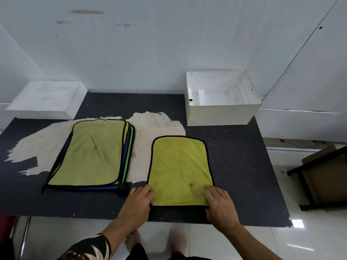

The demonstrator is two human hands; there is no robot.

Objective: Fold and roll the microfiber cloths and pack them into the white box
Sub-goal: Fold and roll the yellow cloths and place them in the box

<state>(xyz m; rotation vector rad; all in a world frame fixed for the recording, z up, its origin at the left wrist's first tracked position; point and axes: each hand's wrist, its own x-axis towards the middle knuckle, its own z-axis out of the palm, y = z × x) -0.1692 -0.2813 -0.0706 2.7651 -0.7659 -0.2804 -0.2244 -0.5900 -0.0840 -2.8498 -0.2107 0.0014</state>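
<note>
Cloth near corners hid | L hand, R hand atop | grip: can't tell

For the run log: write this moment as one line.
left hand, right hand: on yellow cloth, near corners | stack: beside it | white box: no cloths

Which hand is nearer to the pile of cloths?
Left. The left hand is at the near-left corner of the single cloth, just beside the pile; the right hand is at its near-right corner, farther away.
</note>
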